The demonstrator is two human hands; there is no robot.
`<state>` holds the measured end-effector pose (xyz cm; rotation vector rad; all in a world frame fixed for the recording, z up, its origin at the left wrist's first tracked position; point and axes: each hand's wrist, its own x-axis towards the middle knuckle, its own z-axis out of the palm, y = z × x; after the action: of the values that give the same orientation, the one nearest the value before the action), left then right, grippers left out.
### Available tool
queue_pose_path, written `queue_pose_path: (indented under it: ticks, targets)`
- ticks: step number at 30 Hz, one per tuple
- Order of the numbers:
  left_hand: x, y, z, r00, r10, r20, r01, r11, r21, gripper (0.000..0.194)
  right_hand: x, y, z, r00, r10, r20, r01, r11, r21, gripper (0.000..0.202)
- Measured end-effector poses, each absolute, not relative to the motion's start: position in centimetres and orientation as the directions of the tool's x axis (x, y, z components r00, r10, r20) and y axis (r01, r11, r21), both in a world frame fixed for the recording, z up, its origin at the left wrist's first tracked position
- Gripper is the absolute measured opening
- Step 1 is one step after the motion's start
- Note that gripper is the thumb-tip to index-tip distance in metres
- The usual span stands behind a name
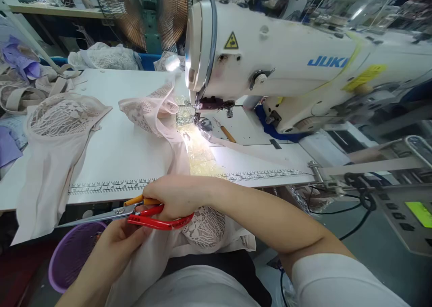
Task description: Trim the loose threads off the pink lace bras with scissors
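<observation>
My right hand is closed around the handles of a pair of scissors. They have long silver blades, red handles and an orange piece by the upper grip, and the blades point left over the table's front edge. Just below, my left hand pinches the pale beige fabric of a lace-cup bra, which hangs over my lap. Part of that garment is hidden by my hands and forearm. A second beige lace piece lies beside the sewing machine's needle area, its fabric running down toward my right hand.
The white JUKI sewing machine stands at the right, with an orange-handled tool under its arm. Another beige lace garment hangs over the table's left front edge. A purple basket sits below. A fan stands behind.
</observation>
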<state>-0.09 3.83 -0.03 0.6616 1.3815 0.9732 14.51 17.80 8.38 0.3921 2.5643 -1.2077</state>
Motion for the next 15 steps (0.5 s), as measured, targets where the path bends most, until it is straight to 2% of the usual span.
queue_pose_path:
  ticks: [5,7,10,12,14,15]
  targets:
    - [-0.9,3.0,-1.2,0.003,0.846,-0.534,-0.175,0.526,0.832,0.026,14.2,17.5,7.8,-0.933,0.129,-0.337,0.339,0.632,-0.697,0.027]
    - [-1.1,2.8,-1.6,0.006,0.858,-0.514,-0.196,0.505,0.840,0.022,14.3,17.0,7.2,-0.928,0.194,-0.317,0.367,0.615,-0.698,0.027]
    - [-1.1,2.6,-1.9,-0.080,0.884,-0.460,-0.193,0.439,0.877,0.026,15.3,15.3,5.6,-0.873,0.464,-0.150,0.384,0.465,-0.798,0.024]
    - [-1.1,2.4,-1.9,-0.153,0.885,-0.441,-0.151,0.420,0.895,0.034,16.9,13.5,4.1,-0.737,0.675,0.039,0.290,0.367,-0.884,0.019]
    - [-1.1,2.2,-1.9,-0.204,0.874,-0.442,-0.125,0.425,0.897,0.040,19.0,11.7,2.6,-0.601,0.768,0.223,0.183,0.403,-0.897,0.020]
    - [-1.2,2.1,-1.8,-0.220,0.870,-0.441,-0.124,0.423,0.897,0.040,20.0,10.9,1.9,-0.555,0.794,0.248,0.173,0.403,-0.899,0.019]
